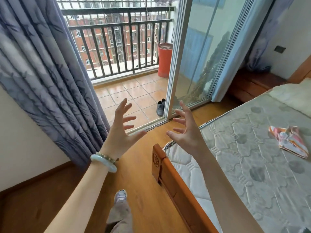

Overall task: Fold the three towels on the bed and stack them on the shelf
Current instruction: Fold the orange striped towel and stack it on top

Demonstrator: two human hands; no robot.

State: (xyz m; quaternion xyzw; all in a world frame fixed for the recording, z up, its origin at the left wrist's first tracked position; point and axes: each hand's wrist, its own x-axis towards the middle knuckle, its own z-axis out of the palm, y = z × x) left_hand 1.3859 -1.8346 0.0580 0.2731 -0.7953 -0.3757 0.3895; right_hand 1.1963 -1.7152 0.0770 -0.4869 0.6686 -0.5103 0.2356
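- Hands first: left hand (122, 130) and right hand (186, 132) are raised over the floor (143, 190), fingers spread, palms facing, holding nothing.
- Bed (252, 157) lies to the right; one crumpled towel (289, 142) sits on its mattress, well apart from both hands.
- Other two towels and the shelf are out of view.
- Risk, as I judge it: gaze points toward the balcony, so a reach sideways may grab the towel unevenly and spoil the fold.

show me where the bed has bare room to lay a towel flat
The mattress is bare from the wooden footboard across to the crumpled towel, and again between that towel and the pale bedding at the far end. Only the spot where the towel lies is taken.
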